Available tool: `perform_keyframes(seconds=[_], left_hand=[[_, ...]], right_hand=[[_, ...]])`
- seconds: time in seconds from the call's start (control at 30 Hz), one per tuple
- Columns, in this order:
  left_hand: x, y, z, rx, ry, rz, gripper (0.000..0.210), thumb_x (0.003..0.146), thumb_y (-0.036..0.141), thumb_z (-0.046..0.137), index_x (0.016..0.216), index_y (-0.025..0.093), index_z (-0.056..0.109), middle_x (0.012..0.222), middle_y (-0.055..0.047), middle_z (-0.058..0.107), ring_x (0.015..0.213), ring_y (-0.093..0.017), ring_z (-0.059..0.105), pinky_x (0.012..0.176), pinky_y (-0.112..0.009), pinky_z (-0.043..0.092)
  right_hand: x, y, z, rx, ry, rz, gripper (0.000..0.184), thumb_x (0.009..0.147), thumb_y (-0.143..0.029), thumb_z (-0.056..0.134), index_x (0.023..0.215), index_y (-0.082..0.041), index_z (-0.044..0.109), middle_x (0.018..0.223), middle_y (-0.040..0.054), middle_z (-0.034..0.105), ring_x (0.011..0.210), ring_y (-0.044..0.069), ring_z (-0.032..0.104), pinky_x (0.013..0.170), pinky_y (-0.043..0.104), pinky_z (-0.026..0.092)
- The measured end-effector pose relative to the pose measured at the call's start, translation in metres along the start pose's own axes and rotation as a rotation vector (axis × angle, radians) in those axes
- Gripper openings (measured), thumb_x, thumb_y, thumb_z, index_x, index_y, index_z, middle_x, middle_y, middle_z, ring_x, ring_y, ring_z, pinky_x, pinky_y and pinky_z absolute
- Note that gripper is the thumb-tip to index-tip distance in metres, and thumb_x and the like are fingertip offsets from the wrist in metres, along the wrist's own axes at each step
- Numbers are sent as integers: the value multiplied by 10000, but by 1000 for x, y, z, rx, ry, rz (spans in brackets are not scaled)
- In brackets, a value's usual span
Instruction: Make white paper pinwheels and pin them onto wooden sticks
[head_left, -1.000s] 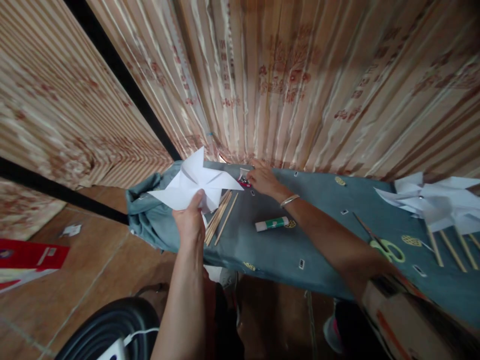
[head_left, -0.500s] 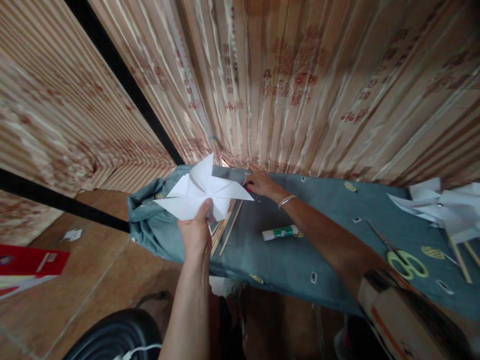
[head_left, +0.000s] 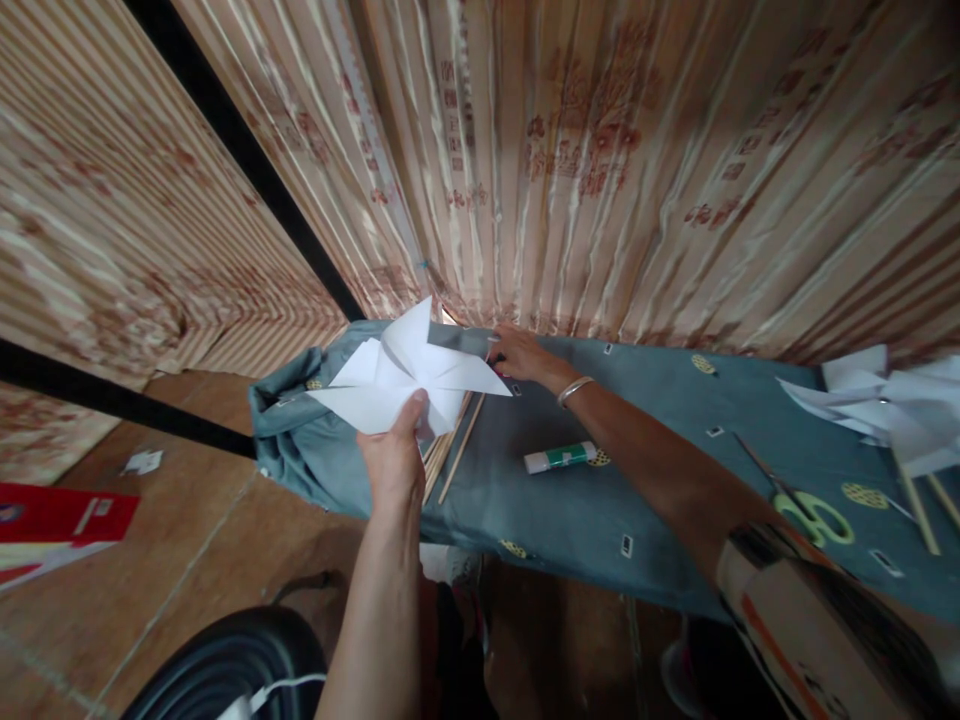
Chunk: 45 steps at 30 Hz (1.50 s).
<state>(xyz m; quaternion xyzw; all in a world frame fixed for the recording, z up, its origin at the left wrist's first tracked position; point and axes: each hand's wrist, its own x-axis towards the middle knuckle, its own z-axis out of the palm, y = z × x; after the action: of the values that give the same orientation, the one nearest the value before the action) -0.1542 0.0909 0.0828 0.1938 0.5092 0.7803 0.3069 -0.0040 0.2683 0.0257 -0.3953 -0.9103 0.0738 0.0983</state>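
A white paper pinwheel (head_left: 409, 385) is pinched in my left hand (head_left: 394, 455), with the thumb pressed near its middle. My right hand (head_left: 521, 357) is just right of the pinwheel, over the far side of the cloth-covered table. Its fingers are drawn together, and a small dark thing shows at the fingertips, too small to name. Partly under the pinwheel lie several thin wooden sticks (head_left: 459, 450). A green and white glue stick (head_left: 559, 458) rests on the cloth below my right forearm.
Scissors (head_left: 814, 518) with yellow-green handles lie right on the blue-grey tablecloth (head_left: 652, 400). Beyond them are more white paper pinwheels (head_left: 885, 400) with sticks. A patterned curtain (head_left: 570, 170) hangs behind the table. At lower left stand a black round stool (head_left: 232, 665) and a red box (head_left: 64, 525).
Only slight motion shows. My right hand has shifted a little at the table's far side, while my left hand keeps the pinwheel in nearly the same place.
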Motion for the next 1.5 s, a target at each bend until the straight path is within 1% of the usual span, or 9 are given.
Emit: perform_keyframes(seconds=[0.37, 0.73, 0.87, 0.93, 1.07, 1.2, 1.3, 1.4, 1.5], left_hand=[[-2, -3, 5, 7, -15, -4, 368, 522, 169, 810, 876, 158, 709, 889, -45, 757, 931, -203, 716, 908, -329, 571], [-4, -1, 8, -3, -28, 1, 377, 538, 151, 791, 905, 171, 707, 908, -46, 758, 982, -212, 708, 927, -333, 560], [-4, -2, 9, -20, -29, -5, 420, 535, 139, 802, 944, 172, 713, 939, -52, 764, 977, -209, 709, 923, -332, 558], [-4, -3, 9, -16, -29, -6, 432, 541, 136, 801, 963, 170, 714, 960, -56, 764, 979, -208, 708, 924, -330, 558], [-4, -3, 10, -15, -28, -7, 430, 548, 125, 791, 969, 167, 717, 990, -59, 764, 982, -202, 707, 929, -318, 554], [-4, -3, 10, -22, -20, -9, 448, 524, 119, 803, 962, 157, 718, 989, -65, 763, 983, -204, 705, 943, -324, 544], [-4, -3, 11, -39, -37, 2, 435, 505, 123, 812, 928, 151, 715, 960, -61, 765, 984, -209, 705, 954, -337, 539], [-4, -3, 12, -41, -32, 12, 389, 501, 128, 814, 874, 155, 710, 892, -43, 765, 964, -203, 710, 955, -328, 539], [-6, -5, 13, -36, -36, 0, 380, 510, 135, 813, 874, 165, 709, 874, -29, 761, 942, -195, 713, 934, -314, 548]], right_hand=[[3, -8, 6, -38, 27, 13, 254, 885, -123, 495, 904, -86, 746, 1104, 200, 647, 1176, 311, 487, 957, 437, 410], [-11, -8, 5, -40, 109, 55, 262, 901, -109, 472, 1008, -48, 703, 1419, 254, 478, 1408, 335, 313, 1097, 493, 333], [-15, -7, 7, -22, 138, 22, 280, 923, -108, 431, 1028, -73, 688, 1528, 227, 390, 1469, 322, 223, 1137, 529, 270], [-16, -5, 9, 49, 172, 15, 277, 913, -90, 431, 1015, -96, 688, 1548, 196, 379, 1481, 300, 204, 1157, 521, 234], [-12, 2, 14, 209, 247, 108, 226, 890, -105, 472, 916, -115, 696, 1457, 177, 489, 1437, 287, 291, 1165, 473, 237], [-6, 15, 21, 291, 297, 173, 218, 865, -109, 492, 800, -151, 696, 1267, 145, 622, 1310, 272, 450, 1129, 441, 297], [-2, 24, 27, 369, 327, 210, 193, 840, -121, 532, 760, -177, 699, 1124, 107, 678, 1262, 264, 509, 1092, 429, 347], [-5, 29, 31, 441, 361, 241, 169, 840, -164, 559, 767, -188, 709, 1100, 89, 691, 1244, 267, 541, 1049, 431, 397], [-24, 36, 31, 491, 408, 269, 179, 874, -236, 548, 823, -196, 715, 1176, 84, 679, 1225, 257, 570, 1023, 429, 432]])
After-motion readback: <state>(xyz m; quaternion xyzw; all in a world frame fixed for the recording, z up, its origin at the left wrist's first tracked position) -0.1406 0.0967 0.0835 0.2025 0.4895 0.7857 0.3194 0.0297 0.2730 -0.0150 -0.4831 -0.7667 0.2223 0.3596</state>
